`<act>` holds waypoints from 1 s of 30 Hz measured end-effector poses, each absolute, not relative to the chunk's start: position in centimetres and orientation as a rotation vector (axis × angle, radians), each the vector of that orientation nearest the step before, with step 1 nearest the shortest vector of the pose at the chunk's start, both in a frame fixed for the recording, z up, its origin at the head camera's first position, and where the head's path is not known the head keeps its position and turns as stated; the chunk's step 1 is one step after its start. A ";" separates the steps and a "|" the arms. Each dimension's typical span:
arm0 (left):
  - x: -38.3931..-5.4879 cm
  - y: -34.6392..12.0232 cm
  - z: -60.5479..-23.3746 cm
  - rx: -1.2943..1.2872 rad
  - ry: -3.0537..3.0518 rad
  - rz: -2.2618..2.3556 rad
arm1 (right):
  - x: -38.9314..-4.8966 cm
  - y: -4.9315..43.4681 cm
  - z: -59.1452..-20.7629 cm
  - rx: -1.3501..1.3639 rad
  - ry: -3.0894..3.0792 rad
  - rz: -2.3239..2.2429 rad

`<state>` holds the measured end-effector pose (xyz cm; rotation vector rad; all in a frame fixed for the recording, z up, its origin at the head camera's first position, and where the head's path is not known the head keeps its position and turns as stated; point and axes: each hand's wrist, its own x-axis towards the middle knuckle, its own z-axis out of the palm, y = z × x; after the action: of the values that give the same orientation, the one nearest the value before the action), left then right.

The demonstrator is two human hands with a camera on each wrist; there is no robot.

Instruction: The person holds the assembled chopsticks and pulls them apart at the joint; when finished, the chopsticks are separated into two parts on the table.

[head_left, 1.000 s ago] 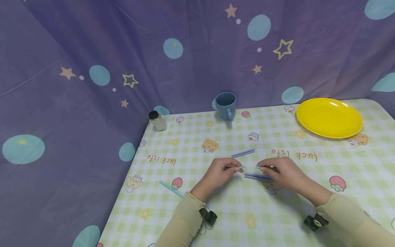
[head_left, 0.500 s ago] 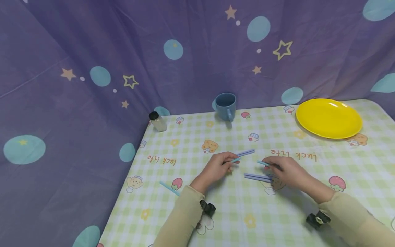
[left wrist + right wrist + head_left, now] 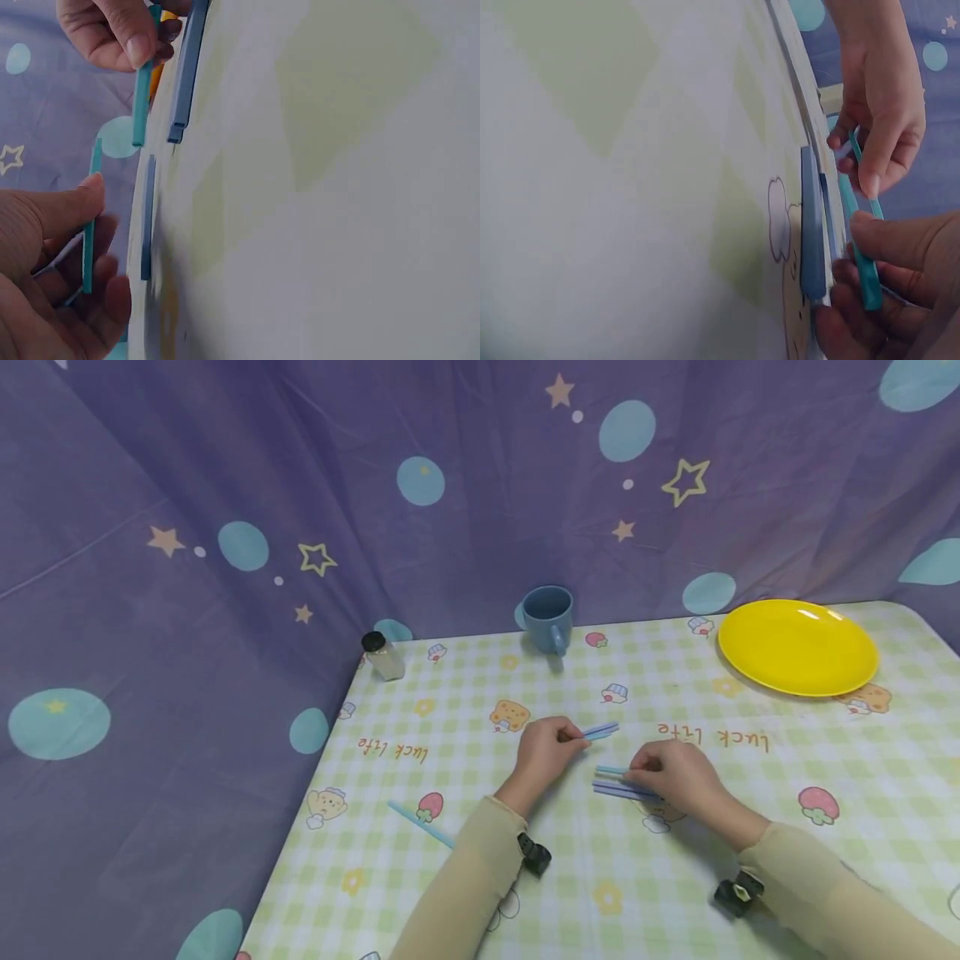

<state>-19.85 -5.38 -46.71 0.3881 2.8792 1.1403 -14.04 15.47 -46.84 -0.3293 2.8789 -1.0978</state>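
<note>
The left hand (image 3: 549,750) pinches 1 teal stick (image 3: 89,255), thumb against fingers; the right hand (image 3: 678,774) pinches a 2nd teal stick (image 3: 867,274) the same way. Neither is let go yet. The left one sits just beside the far blue sticks (image 3: 604,727), the right one just beside the near blue sticks (image 3: 621,790); touching or not, I cannot tell. Both blue sets already lie on the cloth (image 3: 555,902). 1 light-blue stick (image 3: 420,824), partly behind the left sleeve (image 3: 468,872), lies untouched. Beyond stand a mug (image 3: 546,617) and jar (image 3: 387,661), with a yellow plate (image 3: 798,647) to the right.
</note>
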 end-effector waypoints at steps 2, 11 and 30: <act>-20.0 -5.1 -46.8 0.370 2.886 1.118 | -14.2 15.3 -47.0 -0.318 2.861 -1.108; -20.7 -4.3 -47.3 0.325 2.933 0.991 | -14.5 15.2 -47.5 -0.318 2.800 -1.148; -21.8 -2.9 -47.3 0.320 2.977 0.823 | -14.8 15.4 -47.8 -0.341 2.769 -1.116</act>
<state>-21.77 -2.89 -47.30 0.3202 2.9768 0.8226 -14.81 15.37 -47.77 -0.3407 2.7695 -1.1159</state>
